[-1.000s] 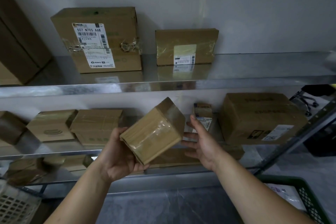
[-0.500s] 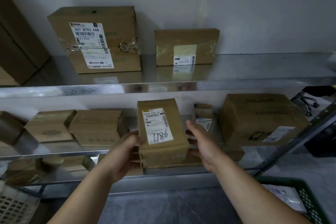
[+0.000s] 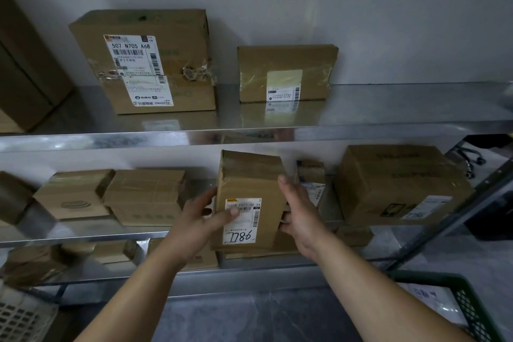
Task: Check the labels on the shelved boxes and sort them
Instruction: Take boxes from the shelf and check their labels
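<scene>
A tall brown cardboard box (image 3: 249, 183) stands upright in front of the middle shelf, its white label with handwritten "7786" facing me. My left hand (image 3: 200, 222) grips its left side, thumb lying across the label. My right hand (image 3: 298, 211) grips its right side, fingers curled behind it. On the top shelf (image 3: 388, 116) stand a large labelled box (image 3: 177, 64) and a smaller taped box (image 3: 286, 72). The middle shelf holds two plain boxes (image 3: 144, 194) at left, a small labelled packet (image 3: 313, 183) and a big box (image 3: 399, 183) at right.
More boxes (image 3: 36, 264) lie on the lowest shelf. A green crate (image 3: 472, 311) is at the bottom right, and a pale crate (image 3: 22, 316) sits at the bottom left. Large cartons (image 3: 25, 64) stand at the far left. A diagonal metal post (image 3: 458, 216) crosses at right.
The box turned from tilted with a taped face toward me to upright with its label facing me. My right hand closed onto its right side, and the box moved slightly right.
</scene>
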